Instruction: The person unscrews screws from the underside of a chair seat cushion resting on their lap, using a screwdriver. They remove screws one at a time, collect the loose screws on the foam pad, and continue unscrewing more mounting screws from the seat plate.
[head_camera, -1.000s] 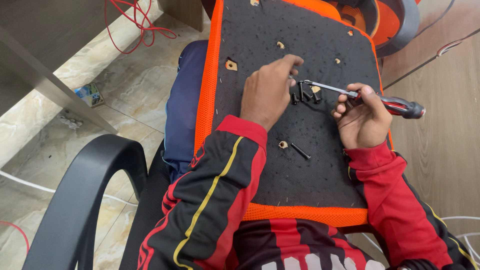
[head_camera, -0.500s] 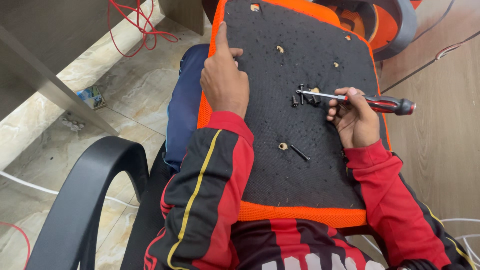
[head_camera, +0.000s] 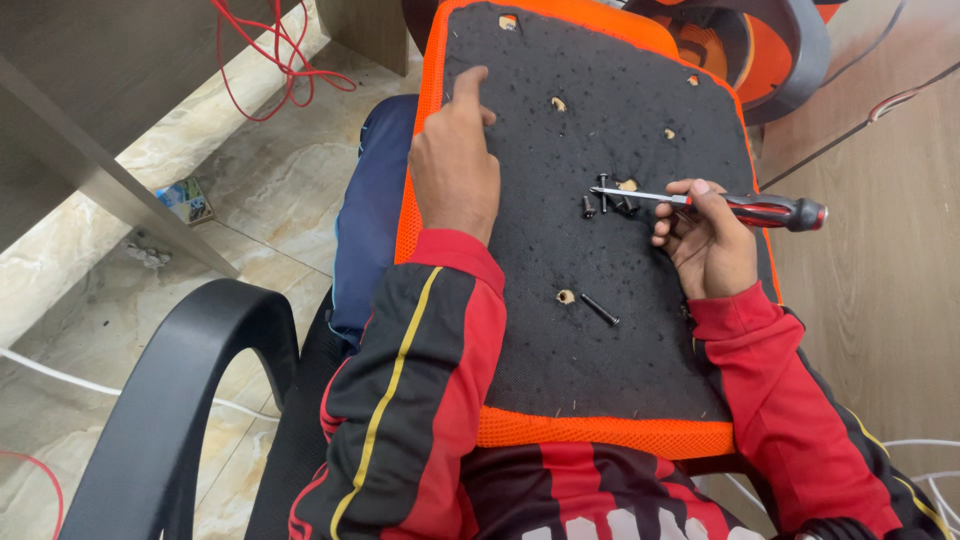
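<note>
A: Item one, the seat pad?
B: Seat pad (head_camera: 600, 400), black felt underside up, orange mesh edging, lying across the person's lap. Several small bolt holes show in the felt.

A: Left hand?
B: Left hand (head_camera: 455, 165), resting on the pad's upper left part, index finger stretched toward the top edge, other fingers curled under. It holds nothing.

A: Right hand?
B: Right hand (head_camera: 705, 245), on the pad's right side, fingers closed around a screwdriver (head_camera: 720, 205). Red and black handle points right, past the pad's edge; the metal shaft lies level, tip pointing left.

A: Where does the tip end?
B: At a small cluster of black bolts (head_camera: 610, 205) near the pad's middle, beside one bolt hole.

A: Loose pieces?
B: One long black bolt (head_camera: 600, 310), lying flat lower down, just beside another hole.

A: Surroundings?
B: Black chair armrest (head_camera: 180, 400) lower left; red cable (head_camera: 270, 60) on the marble floor upper left; wooden panel (head_camera: 880, 300) on the right.
</note>
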